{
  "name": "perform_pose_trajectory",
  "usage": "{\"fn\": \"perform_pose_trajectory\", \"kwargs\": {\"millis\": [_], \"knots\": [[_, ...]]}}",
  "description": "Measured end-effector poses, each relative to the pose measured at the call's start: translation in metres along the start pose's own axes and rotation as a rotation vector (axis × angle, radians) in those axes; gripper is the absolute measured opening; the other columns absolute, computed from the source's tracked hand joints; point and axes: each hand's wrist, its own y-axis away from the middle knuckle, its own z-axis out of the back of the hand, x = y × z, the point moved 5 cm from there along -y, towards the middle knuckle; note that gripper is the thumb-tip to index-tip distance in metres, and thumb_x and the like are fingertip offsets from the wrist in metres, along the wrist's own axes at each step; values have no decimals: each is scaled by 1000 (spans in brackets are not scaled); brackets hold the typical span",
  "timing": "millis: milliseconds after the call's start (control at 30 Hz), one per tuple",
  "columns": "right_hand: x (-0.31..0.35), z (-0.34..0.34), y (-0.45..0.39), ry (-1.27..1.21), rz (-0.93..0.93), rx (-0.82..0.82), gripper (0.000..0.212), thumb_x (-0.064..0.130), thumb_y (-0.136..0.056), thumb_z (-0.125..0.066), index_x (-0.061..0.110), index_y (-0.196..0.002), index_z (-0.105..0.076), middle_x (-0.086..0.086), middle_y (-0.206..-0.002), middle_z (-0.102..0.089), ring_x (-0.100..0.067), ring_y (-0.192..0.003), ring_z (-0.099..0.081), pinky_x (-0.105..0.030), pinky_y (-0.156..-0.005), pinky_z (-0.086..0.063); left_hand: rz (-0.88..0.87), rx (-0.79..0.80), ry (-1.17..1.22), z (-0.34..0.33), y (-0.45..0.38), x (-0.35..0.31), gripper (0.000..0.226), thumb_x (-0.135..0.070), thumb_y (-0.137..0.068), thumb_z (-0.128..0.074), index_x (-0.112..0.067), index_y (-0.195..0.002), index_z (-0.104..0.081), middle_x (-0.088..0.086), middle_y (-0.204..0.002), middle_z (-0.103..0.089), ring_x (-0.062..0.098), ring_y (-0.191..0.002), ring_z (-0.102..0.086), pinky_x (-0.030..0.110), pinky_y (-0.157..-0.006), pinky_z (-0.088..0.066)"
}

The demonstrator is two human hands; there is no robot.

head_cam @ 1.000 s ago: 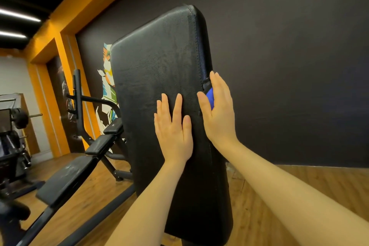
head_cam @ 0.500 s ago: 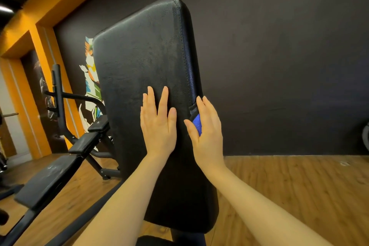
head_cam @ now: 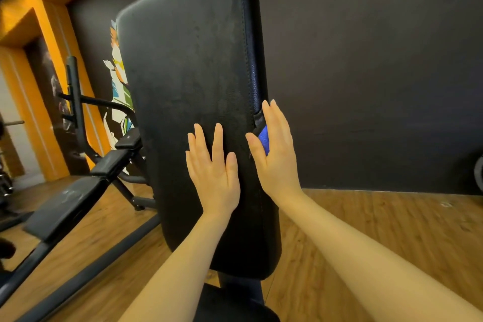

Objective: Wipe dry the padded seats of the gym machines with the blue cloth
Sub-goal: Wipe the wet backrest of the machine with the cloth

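Head view: an upright black back pad, its face mottled with damp streaks, stands against a dark wall. The left hand stays flat and straight-fingered on its face. The right hand presses the blue cloth against the right edge, slightly lower than half a second ago, suggesting a downward drying stroke.

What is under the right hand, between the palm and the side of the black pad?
A small patch of the blue cloth shows under the right hand, pressed against the side edge of the black pad. The hand covers the rest of the cloth, so its full shape cannot be seen.
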Motion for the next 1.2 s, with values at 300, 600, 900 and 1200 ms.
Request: {"fn": "perform_pose_trajectory", "kwargs": {"millis": [300, 600, 900, 1200], "knots": [[-26, -5, 51, -6, -27, 42, 59, 51, -92, -42, 39, -145, -18, 22, -154, -17, 4, -143, -17, -16, -112, -17, -14, -73, 15, -4, 1, 1, 54, -37, -99, -25, -30, -152, -20, 5, -164, -10, 22, -151, -2, 41, -120, -1], [-32, -1, 71, 47, -4, 117, 64, 38, -93, -49, 35, -146, -14, 19, -156, -10, -7, -148, -14, -26, -116, -16, -15, -75, 24, -3, 1, 1, 55, -36, -98, -25, -28, -153, -24, 4, -163, -11, 23, -151, -3, 41, -120, -1], [-24, -4, 44, -14, 23, 5, 61, 35, -95, -51, 30, -146, -17, 15, -153, -17, 0, -143, -16, -11, -112, -14, -12, -82, 27, -3, 1, 2, 55, -37, -99, -25, -27, -153, -25, 4, -163, -11, 22, -151, -2, 44, -121, -2], [-34, -7, 63, 39, 37, 28, 57, 47, -93, -42, 39, -146, -22, 17, -155, -15, 6, -141, -13, -3, -108, -12, -25, -99, 25, -4, 2, 2, 54, -35, -99, -27, -26, -152, -26, 7, -163, -13, 24, -151, -5, 40, -120, 0]]}}
